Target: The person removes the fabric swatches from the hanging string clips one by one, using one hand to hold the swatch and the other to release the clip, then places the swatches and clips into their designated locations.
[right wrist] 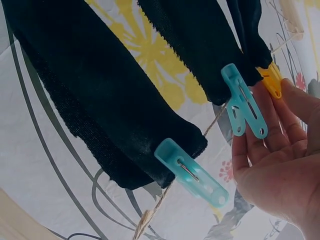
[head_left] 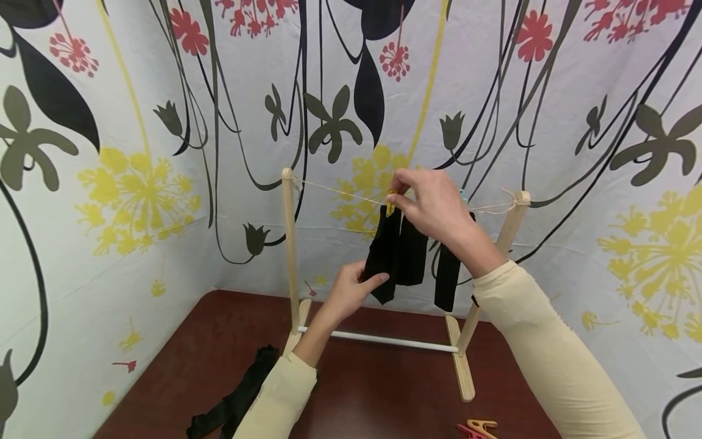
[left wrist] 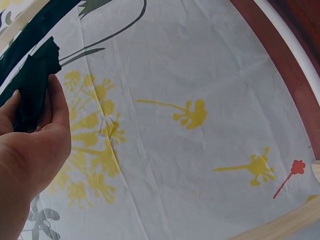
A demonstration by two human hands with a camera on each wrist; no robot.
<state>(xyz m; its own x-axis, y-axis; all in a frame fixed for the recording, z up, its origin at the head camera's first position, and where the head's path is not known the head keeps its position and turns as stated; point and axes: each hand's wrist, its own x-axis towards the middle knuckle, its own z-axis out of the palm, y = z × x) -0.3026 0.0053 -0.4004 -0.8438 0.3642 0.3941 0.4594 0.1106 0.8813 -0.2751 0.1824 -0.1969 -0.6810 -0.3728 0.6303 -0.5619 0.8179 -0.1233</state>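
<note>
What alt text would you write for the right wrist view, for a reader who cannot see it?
The person's right hand pinches a yellow clothespin at the edge of black cloth on a twine line. Two teal spring clothespins grip more black cloth along it, before a floral-patterned backdrop.

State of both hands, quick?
Left hand: holding the black cloth between thumb and fingers.
Right hand: pinching the yellow clothespin.
</note>
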